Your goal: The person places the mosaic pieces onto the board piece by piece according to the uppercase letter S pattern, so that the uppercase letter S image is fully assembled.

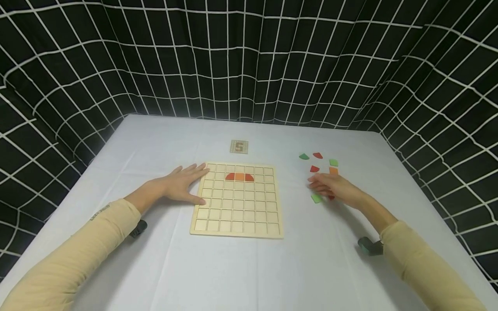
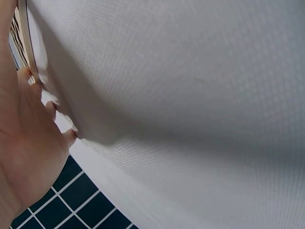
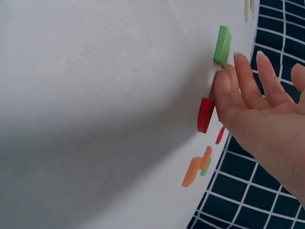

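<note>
My left hand point(image 1: 179, 183) lies with fingers spread against the left edge of a pale wooden grid board point(image 1: 237, 214), thumb and fingertips touching its rim. In an upper row of the board sit an orange square point(image 1: 239, 176) and two red rounded pieces, one on each side of it. My right hand point(image 1: 336, 188) hovers low among loose pieces right of the board, fingers loosely extended. Close to its fingertips are a green piece point(image 3: 222, 45) and a red piece point(image 3: 205, 115). I see nothing held in the right wrist view, though the thumb side is partly hidden.
Beyond the right hand lie an orange piece point(image 1: 333, 171), a light green square point(image 1: 333, 162), red pieces and a dark green wedge point(image 1: 304, 156). A small card marked 5 point(image 1: 239, 147) lies behind the board. Black grid-patterned cloth point(image 1: 249, 65) hangs around the white table point(image 1: 233, 272).
</note>
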Action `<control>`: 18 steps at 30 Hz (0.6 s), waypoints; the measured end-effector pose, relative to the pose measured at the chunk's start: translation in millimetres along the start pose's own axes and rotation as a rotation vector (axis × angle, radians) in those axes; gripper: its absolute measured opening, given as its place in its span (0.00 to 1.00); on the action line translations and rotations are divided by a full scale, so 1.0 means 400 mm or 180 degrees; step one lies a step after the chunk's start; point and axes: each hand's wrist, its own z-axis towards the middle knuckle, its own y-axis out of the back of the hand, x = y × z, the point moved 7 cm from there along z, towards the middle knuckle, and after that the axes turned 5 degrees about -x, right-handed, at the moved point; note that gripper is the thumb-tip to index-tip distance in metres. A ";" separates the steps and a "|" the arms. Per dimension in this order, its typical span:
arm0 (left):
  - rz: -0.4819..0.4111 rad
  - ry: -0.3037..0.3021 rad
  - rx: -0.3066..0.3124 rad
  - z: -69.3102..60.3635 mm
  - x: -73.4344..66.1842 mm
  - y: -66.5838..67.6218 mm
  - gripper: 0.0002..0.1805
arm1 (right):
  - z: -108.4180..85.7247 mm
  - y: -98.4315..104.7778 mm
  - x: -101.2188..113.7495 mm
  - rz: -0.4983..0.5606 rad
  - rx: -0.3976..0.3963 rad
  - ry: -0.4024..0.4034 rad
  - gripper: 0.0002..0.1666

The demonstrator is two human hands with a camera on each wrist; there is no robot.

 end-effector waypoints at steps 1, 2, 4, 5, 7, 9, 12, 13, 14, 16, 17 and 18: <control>0.0010 0.0003 0.0007 0.000 0.001 -0.001 0.59 | -0.004 -0.001 -0.001 -0.0060 0.0006 0.0004 0.36; 0.0011 -0.0002 0.0009 0.000 0.001 -0.001 0.59 | -0.008 -0.001 -0.004 -0.0107 -0.0002 -0.0010 0.36; 0.0011 -0.0011 0.0006 0.001 0.001 -0.001 0.59 | -0.014 0.001 -0.010 -0.0204 -0.0035 -0.0032 0.36; 0.0007 -0.0011 0.0006 0.001 0.001 -0.001 0.59 | -0.016 0.002 -0.013 -0.0242 -0.0047 -0.0030 0.36; -0.0003 -0.0003 0.0008 0.000 0.000 0.000 0.59 | -0.021 0.002 -0.018 -0.0292 -0.0067 -0.0009 0.35; -0.0007 0.0002 0.0011 -0.001 -0.001 0.002 0.59 | -0.025 0.004 -0.023 -0.0328 -0.0110 0.0000 0.34; -0.0003 0.0008 0.0024 -0.001 -0.002 0.002 0.59 | -0.032 0.002 -0.026 -0.0369 -0.0145 0.0026 0.33; 0.0003 0.0007 0.0027 -0.001 -0.002 0.001 0.59 | -0.034 0.002 -0.027 -0.0393 -0.0169 0.0020 0.33; 0.0006 0.0009 0.0032 -0.001 -0.002 0.001 0.59 | -0.036 0.002 -0.029 -0.0408 -0.0193 0.0011 0.32; 0.0003 0.0006 0.0029 -0.001 -0.002 0.001 0.59 | -0.040 0.001 -0.031 -0.0458 -0.0232 0.0001 0.32; -0.0002 0.0000 0.0020 -0.001 -0.002 0.001 0.59 | -0.043 0.001 -0.031 -0.0490 -0.0253 0.0002 0.31; -0.0001 -0.0006 0.0013 -0.001 -0.002 0.001 0.59 | -0.045 0.001 -0.032 -0.0522 -0.0272 0.0013 0.30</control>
